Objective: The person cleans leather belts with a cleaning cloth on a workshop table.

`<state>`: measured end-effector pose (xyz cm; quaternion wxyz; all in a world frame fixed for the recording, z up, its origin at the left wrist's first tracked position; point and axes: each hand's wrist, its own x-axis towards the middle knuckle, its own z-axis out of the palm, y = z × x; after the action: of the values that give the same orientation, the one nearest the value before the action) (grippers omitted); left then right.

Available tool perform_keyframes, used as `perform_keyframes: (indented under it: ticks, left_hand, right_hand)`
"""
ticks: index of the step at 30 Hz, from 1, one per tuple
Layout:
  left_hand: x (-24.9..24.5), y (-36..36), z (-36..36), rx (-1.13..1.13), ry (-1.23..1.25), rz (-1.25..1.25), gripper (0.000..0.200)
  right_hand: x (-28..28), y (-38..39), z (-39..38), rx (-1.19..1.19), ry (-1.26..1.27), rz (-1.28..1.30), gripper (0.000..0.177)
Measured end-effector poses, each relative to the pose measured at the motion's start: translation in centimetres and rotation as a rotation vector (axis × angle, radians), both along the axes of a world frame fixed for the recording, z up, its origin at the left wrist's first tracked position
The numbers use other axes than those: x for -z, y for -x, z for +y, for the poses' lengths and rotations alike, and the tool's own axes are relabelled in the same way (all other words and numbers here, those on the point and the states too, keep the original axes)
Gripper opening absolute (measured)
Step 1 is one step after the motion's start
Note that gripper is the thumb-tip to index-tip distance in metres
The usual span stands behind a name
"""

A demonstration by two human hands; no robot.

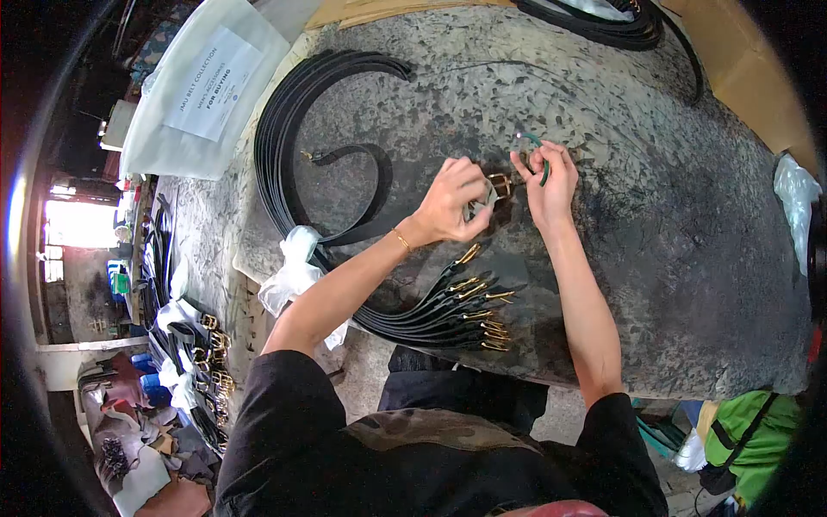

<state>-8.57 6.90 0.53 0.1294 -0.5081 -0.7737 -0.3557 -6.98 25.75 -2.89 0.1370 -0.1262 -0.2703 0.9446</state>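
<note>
My left hand [454, 200] is closed near the middle of the table, around the buckle end of a black belt. The gold buckle [500, 185] sticks out past its fingers, and something greyish shows beside it. The belt strap [375, 228] passes under my left wrist and curls round on the left. My right hand [551, 185], just right of the buckle and apart from it, pinches a thin, curved green thing [534, 140] with a light tip; I cannot make out its kind. Closer to me lies a fan of black belts [422, 314] with gold-coloured ends.
The worn table [689, 233] also bears a bent bundle of black straps [274, 146] and white plastic [297, 263] at left. Another black coil [603, 28] lies at the far edge. A labelled bag [194, 112] stands far left; buckled belts [194, 362] hang below it.
</note>
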Motion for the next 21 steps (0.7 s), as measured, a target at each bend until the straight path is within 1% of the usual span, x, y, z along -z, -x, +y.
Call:
perform_keyframes:
  ticks: [3, 4, 5, 7, 8, 11, 12, 13, 15, 16, 17, 19, 21]
  left_hand:
    - [0.5, 0.4, 0.0, -0.068, 0.046, -0.068, 0.015]
    - [0.5, 0.5, 0.2, -0.060, 0.144, -0.115, 0.015]
    - [0.5, 0.3, 0.2, -0.064, 0.140, -0.118, 0.015]
    - [0.1, -0.5, 0.2, -0.094, 0.181, -0.039, 0.015]
    - [-0.1, -0.9, -0.2, -0.070, 0.138, 0.009, 0.017]
    - [-0.1, -1.5, -2.6, -0.069, 0.194, -0.001, 0.017]
    - [-0.2, -1.7, -3.1, -0.112, 0.312, -0.011, 0.016]
    - [0.0, -1.8, -3.1, -0.115, 0.309, -0.014, 0.016]
    - [0.2, -2.3, -2.4, -0.223, 0.286, -0.067, 0.024]
    - [-0.4, -2.3, -2.0, -0.220, 0.306, -0.079, 0.036]
    - [-0.3, -2.2, -1.9, -0.225, 0.307, -0.078, 0.036]
    - [-0.2, -1.9, -1.4, -0.156, 0.282, -0.018, 0.044]
    - [-0.5, -1.9, -1.1, -0.167, 0.305, -0.022, 0.043]
  right_hand:
    - [0.0, -0.1, -0.2, -0.006, -0.026, -0.016, 0.005]
    - [0.0, -0.1, -0.2, -0.006, -0.025, -0.008, 0.005]
    - [-0.1, -0.1, -0.1, -0.004, -0.025, 0.002, 0.004]
    - [-0.2, 0.1, 0.0, -0.008, -0.019, -0.001, 0.004]
    - [-0.1, -0.1, -0.1, -0.008, -0.004, -0.007, 0.003]
    - [-0.2, 0.0, 0.0, -0.033, -0.026, 0.003, 0.003]
    - [-0.1, 0.0, 0.0, -0.040, -0.020, 0.018, 0.004]
    - [-0.1, 0.1, -0.1, -0.044, -0.023, 0.015, 0.004]
    - [-0.2, 0.0, -0.1, -0.030, -0.015, -0.011, 0.004]
    - [0.2, 0.1, 0.1, -0.046, -0.026, 0.021, 0.005]
    - [0.3, 0.1, 0.0, -0.051, -0.025, 0.022, 0.005]
    - [0.2, 0.0, 0.0, -0.036, -0.044, 0.010, 0.005]
    - [0.2, 0.1, 0.2, -0.032, -0.029, 0.017, 0.005]
